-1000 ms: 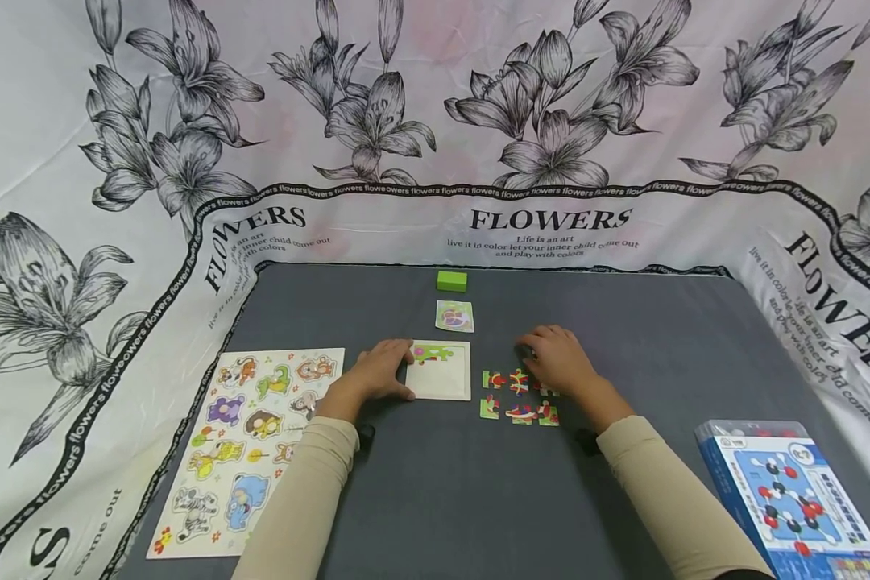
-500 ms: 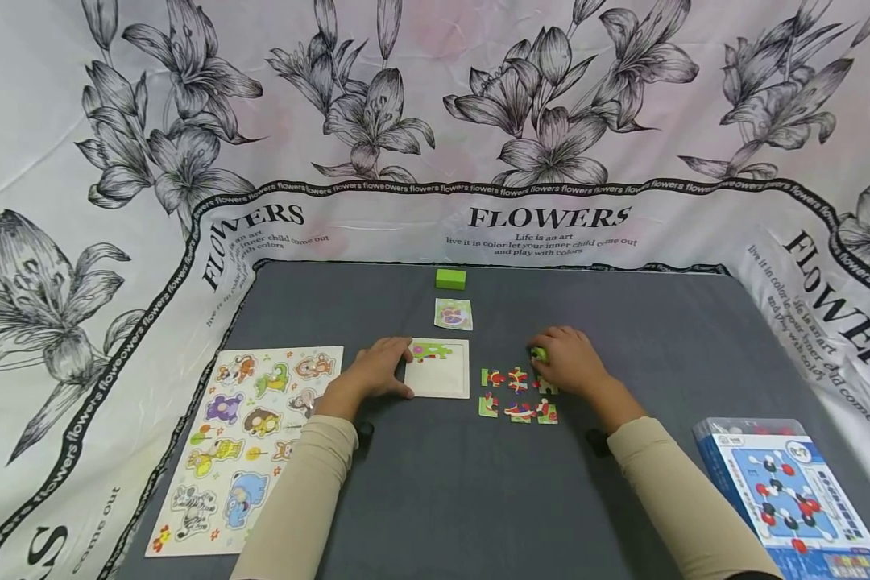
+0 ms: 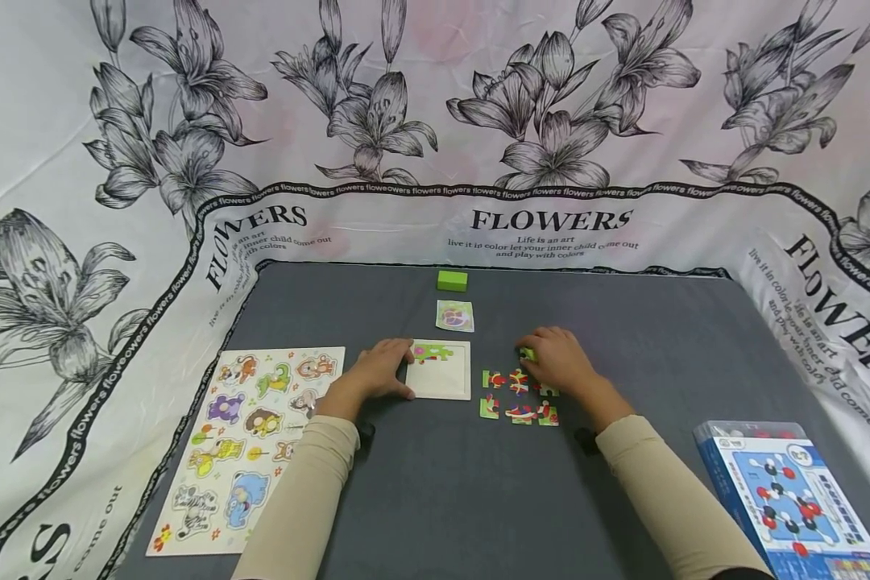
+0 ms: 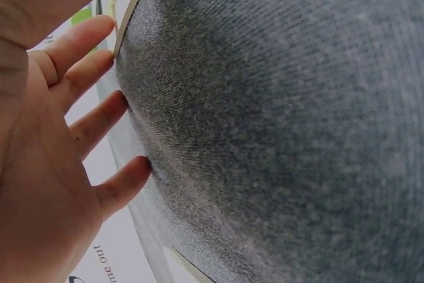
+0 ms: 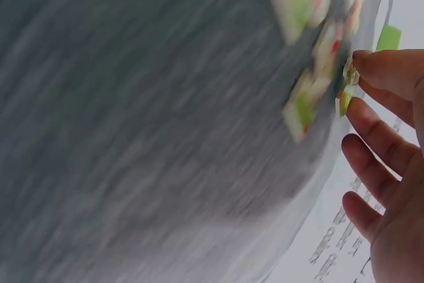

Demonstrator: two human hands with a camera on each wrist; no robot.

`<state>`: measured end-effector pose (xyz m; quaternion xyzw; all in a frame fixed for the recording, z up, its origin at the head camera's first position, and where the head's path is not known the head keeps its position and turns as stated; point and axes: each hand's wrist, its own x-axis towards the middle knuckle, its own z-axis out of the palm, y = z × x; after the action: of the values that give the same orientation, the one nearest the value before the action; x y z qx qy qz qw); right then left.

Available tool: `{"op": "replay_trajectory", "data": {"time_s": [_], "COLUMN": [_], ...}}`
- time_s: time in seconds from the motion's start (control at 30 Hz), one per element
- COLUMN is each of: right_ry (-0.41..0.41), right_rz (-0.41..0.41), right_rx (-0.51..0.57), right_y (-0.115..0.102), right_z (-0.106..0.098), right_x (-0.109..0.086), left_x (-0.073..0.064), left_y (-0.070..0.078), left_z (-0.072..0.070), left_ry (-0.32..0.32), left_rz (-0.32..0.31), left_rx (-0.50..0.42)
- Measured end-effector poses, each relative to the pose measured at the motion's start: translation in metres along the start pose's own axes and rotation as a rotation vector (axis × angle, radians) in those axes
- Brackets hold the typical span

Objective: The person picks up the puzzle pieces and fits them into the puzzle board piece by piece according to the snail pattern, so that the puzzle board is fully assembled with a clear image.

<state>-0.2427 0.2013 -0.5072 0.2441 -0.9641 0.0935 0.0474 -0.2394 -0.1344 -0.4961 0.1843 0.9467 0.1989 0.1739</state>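
A shallow white puzzle tray (image 3: 442,383) lies mid-table, with joined green puzzle pieces (image 3: 432,352) along its upper edge. My left hand (image 3: 377,369) rests at the tray's left side, fingers extended and spread in the left wrist view, thumb near its lower corner. To the right of the tray, my right hand (image 3: 561,360) pinches a small green puzzle piece (image 3: 527,354) between thumb and fingertip. Below that hand lie several loose red and green pieces, among them a corner piece (image 3: 489,408) and a red-and-white piece (image 3: 519,412). The right hand partly covers one loose piece (image 3: 547,390).
Beyond the tray are a small picture card (image 3: 454,316) and a green block (image 3: 452,280). An animal puzzle board (image 3: 221,451) lies under the left forearm's side. A blue molecule-model box (image 3: 793,499) stands at the right edge.
My right hand shifted slightly right, then came back left with the green puzzle piece, which now shows at its fingertips. The left hand and the tray have stayed in place.
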Motion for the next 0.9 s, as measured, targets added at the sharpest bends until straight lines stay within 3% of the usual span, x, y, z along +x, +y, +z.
{"op": "replay_trajectory", "data": {"time_s": [0.6,0.7,0.9], "right_ry": [-0.030,-0.015,-0.053], "right_rz": [-0.080,-0.109,-0.093], "right_rx": [0.043,0.038,0.006], "right_y": [-0.069,-0.078,-0.089], "right_z": [0.012,0.014,0.016], "right_x": [0.044,0.050,0.059], "left_x": [-0.001,-0.001,-0.002], "left_y": [0.001,0.002,0.003], "left_z": [-0.004,-0.005,-0.004], "left_ry": [-0.002,-0.005,-0.011], "left_rz": [-0.015,-0.016,-0.012], "left_rx": [0.019,0.014,0.017]}}
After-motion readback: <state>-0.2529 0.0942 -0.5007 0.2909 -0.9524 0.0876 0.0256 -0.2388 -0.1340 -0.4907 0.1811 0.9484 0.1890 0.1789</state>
